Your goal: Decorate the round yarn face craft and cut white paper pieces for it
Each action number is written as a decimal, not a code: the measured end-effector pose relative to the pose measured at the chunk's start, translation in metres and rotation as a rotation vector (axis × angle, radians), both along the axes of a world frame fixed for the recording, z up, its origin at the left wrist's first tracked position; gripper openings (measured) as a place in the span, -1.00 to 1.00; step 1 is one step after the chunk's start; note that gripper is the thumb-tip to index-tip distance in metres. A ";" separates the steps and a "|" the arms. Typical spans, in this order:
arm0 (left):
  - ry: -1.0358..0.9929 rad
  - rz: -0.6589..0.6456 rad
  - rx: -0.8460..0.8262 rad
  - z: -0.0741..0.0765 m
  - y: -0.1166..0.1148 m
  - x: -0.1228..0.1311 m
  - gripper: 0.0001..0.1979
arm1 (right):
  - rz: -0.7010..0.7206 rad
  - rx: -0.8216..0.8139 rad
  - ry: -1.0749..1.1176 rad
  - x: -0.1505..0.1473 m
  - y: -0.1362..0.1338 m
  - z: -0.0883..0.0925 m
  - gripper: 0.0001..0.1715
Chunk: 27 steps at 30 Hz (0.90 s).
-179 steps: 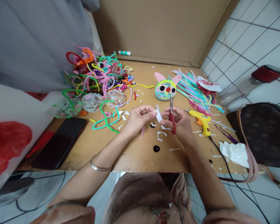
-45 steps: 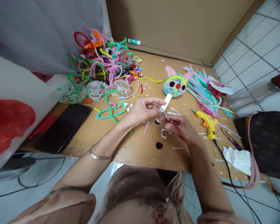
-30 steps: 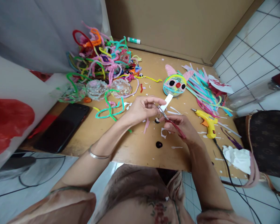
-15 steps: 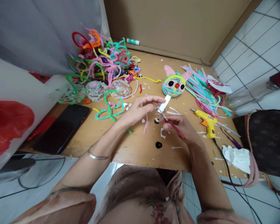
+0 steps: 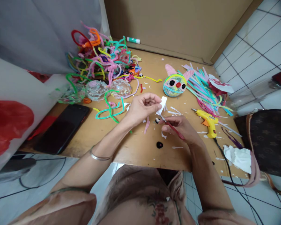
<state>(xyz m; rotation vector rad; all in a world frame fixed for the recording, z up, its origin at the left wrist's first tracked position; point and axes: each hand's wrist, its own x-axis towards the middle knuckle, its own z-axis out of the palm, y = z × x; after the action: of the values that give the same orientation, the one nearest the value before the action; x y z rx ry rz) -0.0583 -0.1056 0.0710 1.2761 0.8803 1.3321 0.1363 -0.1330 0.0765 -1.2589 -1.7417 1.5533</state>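
Observation:
Over the middle of the table, my left hand (image 5: pixel 144 107) pinches a small white paper strip (image 5: pixel 163 103) between thumb and fingers. My right hand (image 5: pixel 179 126) is closed round the red handles of a pair of scissors (image 5: pixel 174 128), whose blades meet the strip's lower end. Just beyond stands a round pipe-cleaner figure (image 5: pixel 175 86) with pink ears, black eyes and a red nose. Black discs lie below the hands, one of them a dark button-like piece (image 5: pixel 159 145). White paper scraps (image 5: pixel 174 111) and a pink pipe-cleaner piece (image 5: pixel 146 125) are scattered close by.
A heap of coloured pipe cleaners (image 5: pixel 107 59) fills the back left, with a phone (image 5: pixel 63 128) in front. To the right are a yellow glue gun (image 5: pixel 208 123), loose pipe cleaners (image 5: pixel 203 84), crumpled tissue (image 5: pixel 237 158) and a brown bag (image 5: pixel 267 140). A glue stick (image 5: pixel 133 40) lies at the back.
My left hand has shifted its grip lower on the paper strip, and its fingers have curled in. The strip has moved slightly left. My right hand stays nearly in place with the scissors.

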 end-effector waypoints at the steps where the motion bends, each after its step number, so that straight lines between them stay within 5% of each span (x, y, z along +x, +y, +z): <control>1: -0.025 0.004 0.003 0.000 0.000 0.000 -0.75 | 0.001 0.001 -0.002 0.000 0.000 0.000 -0.36; 11: -0.034 0.086 -0.025 0.001 -0.001 0.000 -0.82 | -0.009 0.018 0.036 0.001 0.000 0.003 -0.39; 27: -0.042 -0.021 -0.040 0.005 -0.005 0.000 -0.75 | 0.057 0.002 0.017 0.003 0.000 0.002 -0.41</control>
<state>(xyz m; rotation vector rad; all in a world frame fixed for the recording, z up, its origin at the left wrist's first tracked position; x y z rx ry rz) -0.0584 -0.1104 0.0763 1.2194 0.8580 1.3147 0.1389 -0.1332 0.0787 -1.2016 -1.7826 1.5896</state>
